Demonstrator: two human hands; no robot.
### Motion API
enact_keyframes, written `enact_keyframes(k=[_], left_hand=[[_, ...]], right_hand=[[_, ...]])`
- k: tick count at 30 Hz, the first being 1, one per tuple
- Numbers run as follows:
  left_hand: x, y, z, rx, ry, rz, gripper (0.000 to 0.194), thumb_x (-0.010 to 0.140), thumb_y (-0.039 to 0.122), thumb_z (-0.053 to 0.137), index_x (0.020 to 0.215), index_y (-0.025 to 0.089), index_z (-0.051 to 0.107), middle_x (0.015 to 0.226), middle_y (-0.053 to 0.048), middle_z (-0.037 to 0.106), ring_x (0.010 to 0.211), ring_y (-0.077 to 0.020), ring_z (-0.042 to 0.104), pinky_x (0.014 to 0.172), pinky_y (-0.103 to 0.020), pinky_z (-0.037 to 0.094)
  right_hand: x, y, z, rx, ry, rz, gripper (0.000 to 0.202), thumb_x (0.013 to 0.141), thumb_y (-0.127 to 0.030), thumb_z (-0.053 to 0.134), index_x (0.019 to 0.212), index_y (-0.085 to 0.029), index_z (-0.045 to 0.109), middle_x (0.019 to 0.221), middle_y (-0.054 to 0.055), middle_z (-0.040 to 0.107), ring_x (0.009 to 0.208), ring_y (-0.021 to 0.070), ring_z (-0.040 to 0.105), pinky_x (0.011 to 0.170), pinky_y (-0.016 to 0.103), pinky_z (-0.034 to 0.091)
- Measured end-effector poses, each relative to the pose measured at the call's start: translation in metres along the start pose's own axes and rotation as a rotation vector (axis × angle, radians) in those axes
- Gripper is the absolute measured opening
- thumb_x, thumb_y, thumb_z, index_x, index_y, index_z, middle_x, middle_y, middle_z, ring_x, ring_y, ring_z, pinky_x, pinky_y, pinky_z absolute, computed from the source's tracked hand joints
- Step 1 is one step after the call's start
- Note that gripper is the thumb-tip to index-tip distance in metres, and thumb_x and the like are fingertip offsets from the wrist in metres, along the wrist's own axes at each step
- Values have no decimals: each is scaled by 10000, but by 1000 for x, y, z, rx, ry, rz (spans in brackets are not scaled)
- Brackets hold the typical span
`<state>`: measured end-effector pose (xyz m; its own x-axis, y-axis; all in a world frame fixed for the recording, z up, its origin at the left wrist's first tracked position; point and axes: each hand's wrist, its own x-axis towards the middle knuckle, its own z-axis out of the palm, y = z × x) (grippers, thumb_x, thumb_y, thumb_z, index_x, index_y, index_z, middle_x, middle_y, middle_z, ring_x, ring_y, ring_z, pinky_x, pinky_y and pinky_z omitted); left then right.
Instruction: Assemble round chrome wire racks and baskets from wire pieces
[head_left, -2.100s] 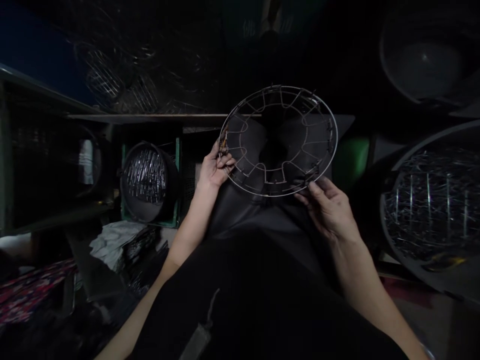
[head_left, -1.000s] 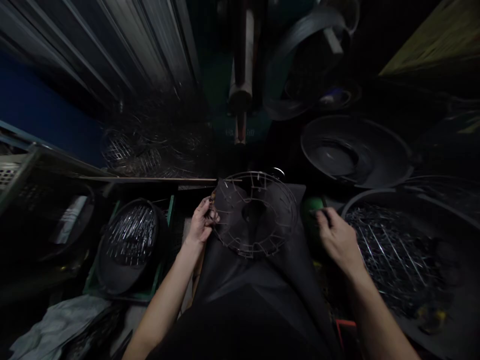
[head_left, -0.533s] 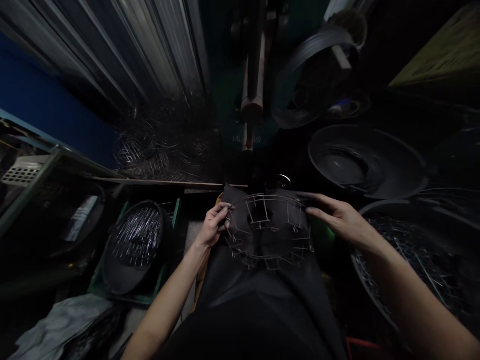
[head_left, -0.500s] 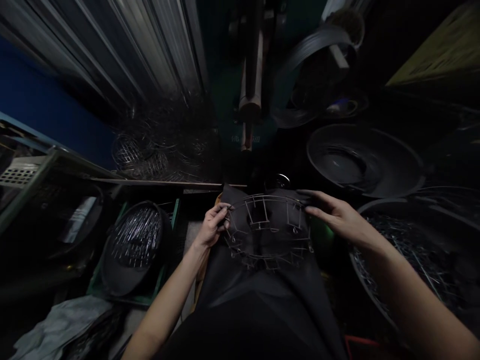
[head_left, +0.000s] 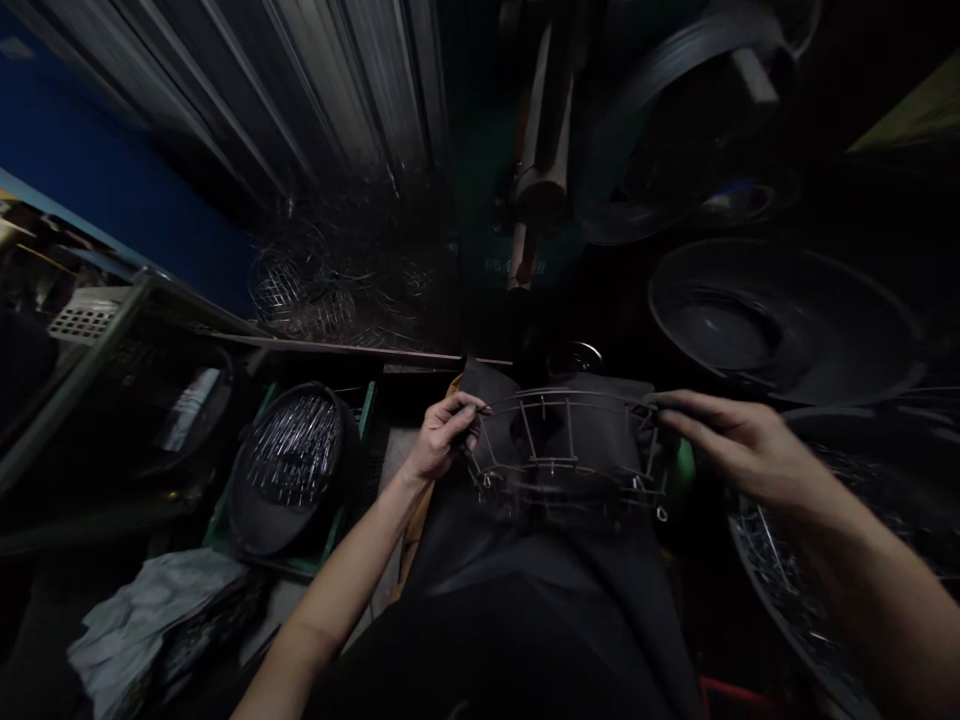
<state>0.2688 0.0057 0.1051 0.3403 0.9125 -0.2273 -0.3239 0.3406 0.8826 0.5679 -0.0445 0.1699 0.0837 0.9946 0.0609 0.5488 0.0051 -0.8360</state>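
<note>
A round frame of thin metal wire (head_left: 574, 459) is held above my lap, over a dark apron (head_left: 525, 570). Small loops hang from its lower side. My left hand (head_left: 448, 432) pinches the left end of its upper rim between thumb and fingers. At the rim's right end, the thumb and fingertips of my right hand (head_left: 731, 440) close on the wire. The far rim stands highest, and the lower part of the frame is dim against the apron.
A black bowl of metal pins (head_left: 292, 455) sits in a green crate (head_left: 367, 410) at left. Wire pieces fill a large basin (head_left: 757, 570) at right. A machine's shaft (head_left: 544, 170) hangs ahead, beside tangled wire (head_left: 322, 290).
The view has shifted, so the surroundings sit farther right. The wire frame is tilted differently and looks flatter, its lower loops now nearer the upper rim. Both hands keep their grip.
</note>
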Motion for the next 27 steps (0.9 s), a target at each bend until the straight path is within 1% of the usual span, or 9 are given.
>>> enact_keyframes(k=[5, 9, 12, 15, 18, 21, 23, 25, 27], left_hand=[[41, 25, -5, 65, -23, 268, 320, 660, 430, 798, 815, 184, 662, 614, 23, 583, 420, -52, 450, 435, -188, 357], [76, 11, -25, 287, -25, 248, 280, 729, 444, 734, 783, 176, 675, 707, 5, 642, 562, -79, 543, 574, -193, 439], [77, -6, -37, 450, 9, 195, 218, 757, 355, 723, 880, 177, 700, 916, -36, 695, 864, -125, 625, 812, -214, 465], [62, -9, -25, 545, 95, 274, 309, 777, 292, 705, 1075, 220, 672, 1154, -57, 662, 1105, -175, 582, 960, -276, 428], [52, -3, 5, 650, -26, 341, 424, 749, 273, 731, 1163, 254, 646, 1196, -50, 654, 1152, -220, 567, 1015, -332, 398], [52, -1, 26, 774, -188, 298, 283, 766, 289, 714, 1044, 234, 710, 1073, -39, 706, 1030, -222, 625, 953, -313, 423], [55, -2, 27, 817, -177, 283, 189, 808, 324, 667, 951, 218, 731, 958, -22, 724, 902, -193, 645, 854, -273, 444], [56, -4, 23, 819, -130, 272, 174, 805, 344, 664, 884, 205, 733, 835, 0, 714, 775, -160, 629, 753, -241, 441], [55, -3, 16, 778, -94, 262, 152, 773, 333, 695, 821, 193, 729, 758, 13, 690, 716, -140, 602, 703, -226, 429]], right_hand=[[19, -28, -2, -100, 99, -168, 323, 834, -483, 558, 974, -243, 722, 917, 35, 730, 821, 209, 681, 787, 352, 553], [37, -4, 22, -128, 54, -180, 327, 865, -407, 494, 1024, -221, 710, 976, 34, 727, 866, 215, 680, 805, 342, 531], [41, 13, 49, -239, -36, -212, 297, 888, -323, 478, 1050, -221, 705, 1012, 41, 725, 901, 216, 678, 799, 320, 510], [43, 9, 74, -398, -190, -222, 283, 899, -275, 484, 1086, -238, 693, 1013, 36, 725, 884, 212, 674, 731, 296, 496], [46, -6, 82, -453, -257, -207, 289, 896, -248, 502, 1121, -230, 682, 1008, 47, 722, 889, 223, 669, 731, 311, 498], [36, -2, 60, -331, -74, -200, 315, 904, -305, 518, 1171, -213, 659, 1114, 63, 692, 1007, 230, 642, 882, 364, 488], [11, 20, 28, -246, 139, -110, 332, 921, -385, 493, 1184, -254, 648, 1199, 49, 657, 1109, 225, 601, 984, 394, 444], [-27, 58, -9, -239, 391, 116, 337, 911, -474, 460, 1065, -286, 693, 1125, 62, 683, 1087, 246, 615, 971, 445, 452], [-73, 103, -41, -382, 538, 459, 405, 813, -584, 497, 912, -258, 715, 1019, 155, 696, 1049, 349, 624, 917, 575, 442]])
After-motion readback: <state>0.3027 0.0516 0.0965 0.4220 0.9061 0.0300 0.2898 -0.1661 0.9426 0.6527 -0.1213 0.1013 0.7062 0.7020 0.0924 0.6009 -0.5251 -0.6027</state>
